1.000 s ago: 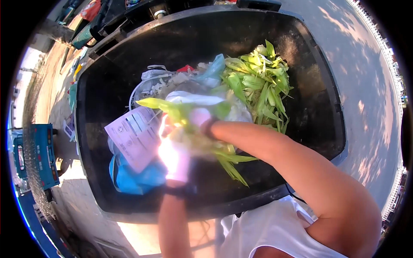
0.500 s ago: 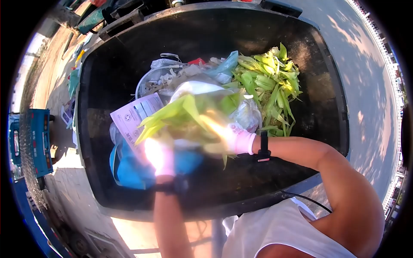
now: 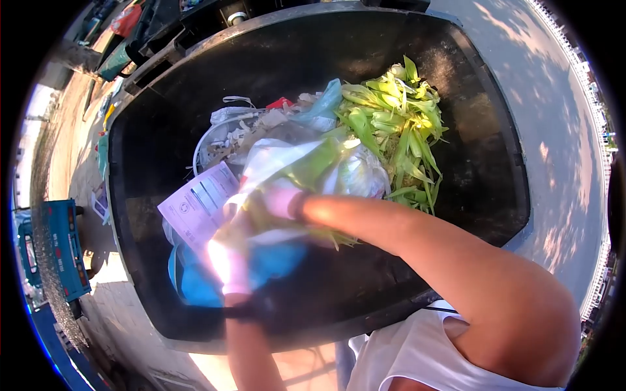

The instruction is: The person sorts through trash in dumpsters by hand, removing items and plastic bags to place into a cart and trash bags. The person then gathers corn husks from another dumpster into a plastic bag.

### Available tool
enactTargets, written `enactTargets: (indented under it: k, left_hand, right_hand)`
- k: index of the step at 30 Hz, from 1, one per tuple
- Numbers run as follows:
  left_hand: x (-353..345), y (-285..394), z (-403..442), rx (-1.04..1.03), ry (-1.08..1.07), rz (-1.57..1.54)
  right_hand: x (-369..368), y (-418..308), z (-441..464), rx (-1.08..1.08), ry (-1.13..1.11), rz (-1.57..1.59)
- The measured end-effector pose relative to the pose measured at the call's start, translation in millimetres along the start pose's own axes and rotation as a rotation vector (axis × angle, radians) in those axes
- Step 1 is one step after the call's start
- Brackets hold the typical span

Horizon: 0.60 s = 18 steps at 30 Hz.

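Both my hands wear pale pink gloves and are over a black bin (image 3: 482, 189). My left hand (image 3: 228, 257) is at the lower edge of a clear plastic bag (image 3: 280, 163) with green husks inside; its fingers are blurred by motion and glare. My right hand (image 3: 280, 199) is against the same bag, its fingers smeared. A pink printed card (image 3: 199, 202) lies left of the bag. Under and beside my left hand is a blue bag (image 3: 274, 260). Green corn husks (image 3: 398, 117) are heaped at the bin's right.
Inside the bin are also a light-blue plastic bag (image 3: 323, 107), torn paper and a white looped strip. A blue-green vehicle (image 3: 62, 247) stands left of the bin. Paved road (image 3: 554, 150) lies to the right.
My right hand has moved left toward my left hand, which is slightly lower. The loose husks between my hands no longer show in front; the clear bag does.
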State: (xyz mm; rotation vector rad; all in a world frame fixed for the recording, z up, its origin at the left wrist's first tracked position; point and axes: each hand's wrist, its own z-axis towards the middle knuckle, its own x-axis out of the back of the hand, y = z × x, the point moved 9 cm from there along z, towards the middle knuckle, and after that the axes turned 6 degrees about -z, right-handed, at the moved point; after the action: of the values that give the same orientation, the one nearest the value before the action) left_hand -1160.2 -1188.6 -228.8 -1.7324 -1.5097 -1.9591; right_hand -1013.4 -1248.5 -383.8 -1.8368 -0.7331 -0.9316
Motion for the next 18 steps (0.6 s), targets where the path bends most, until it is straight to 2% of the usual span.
enactTargets:
  k: [1, 2, 3, 4, 5, 6, 7, 9, 10, 11, 12, 14, 15, 16, 17, 18]
  left_hand:
    - [1, -4, 5, -0.005, -0.003, 0.047]
    - [2, -8, 10, -0.01, -0.007, 0.093]
    - [24, 43, 6, -0.054, 0.046, 0.152]
    - [47, 100, 0, -0.098, 0.097, 0.213]
    - [61, 131, -10, 0.204, 0.071, 0.105]
    - [58, 137, -9, 0.157, 0.069, 0.203]
    - [54, 141, -7, 0.108, 0.069, 0.301]
    - [46, 137, -7, 0.039, 0.087, 0.503]
    - [44, 138, -8, 0.05, 0.072, 0.473]
    - [41, 140, -9, 0.061, 0.059, 0.442]
    - [39, 142, -10, 0.074, 0.046, 0.413]
    - [30, 138, -14, 0.094, 0.008, 0.416]
    - [18, 119, -14, 0.085, -0.022, 0.446]
    - [12, 121, -10, 0.072, -0.051, 0.474]
    - [9, 112, -11, 0.204, -0.073, 0.473]
    - [7, 109, -9, 0.173, -0.065, 0.445]
  right_hand:
    - [54, -16, -36, 0.08, 0.012, 0.001]
    - [99, -25, -72, 0.182, 0.127, -0.037]
    - [146, -34, -111, 0.277, 0.248, -0.086]
    - [149, -22, -129, 0.377, 0.337, 0.071]
    - [167, -12, -148, 0.322, 0.34, 0.015]
    - [178, 4, -173, 0.423, 0.593, -0.037]
    - [191, 36, -183, 0.236, 0.6, 0.129]
    - [212, 89, -201, 0.015, 0.752, -0.034]
    - [206, 123, -201, -0.113, 0.817, -0.046]
    - [183, 161, -183, -0.284, 0.606, 0.041]
    - [168, 183, -176, -0.41, 0.498, 0.226]
    - [146, 203, -157, -0.539, 0.238, 0.323]
    - [138, 199, -141, -0.411, 0.207, 0.148]
    - [138, 195, -137, -0.41, 0.192, 0.182]
    - [137, 189, -133, -0.425, 0.209, 0.253]
    - [143, 179, -132, -0.445, 0.253, 0.328]
